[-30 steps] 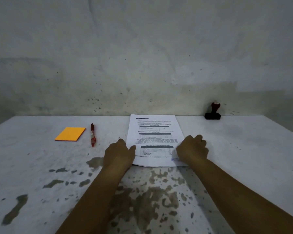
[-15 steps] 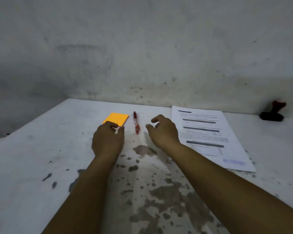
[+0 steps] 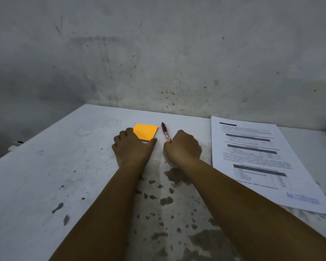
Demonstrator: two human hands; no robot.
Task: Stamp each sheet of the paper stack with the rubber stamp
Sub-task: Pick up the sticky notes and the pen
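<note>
The white, paint-chipped desk point(image 3: 45, 185) fills the lower frame. At right lies the printed white paper stack point(image 3: 262, 162) — blue stamp mark near its lower corner. Centre: the left hand point(image 3: 133, 147) grips the orange sticky-note pad point(image 3: 146, 131); the right hand point(image 3: 183, 146) — fingers curled — pinches the red pen point(image 3: 165, 129).

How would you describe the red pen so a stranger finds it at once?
On the white table, between the orange pad and the printed paper stack, lies the red pen. The right hand touches its near end. It is thin and red.
</note>
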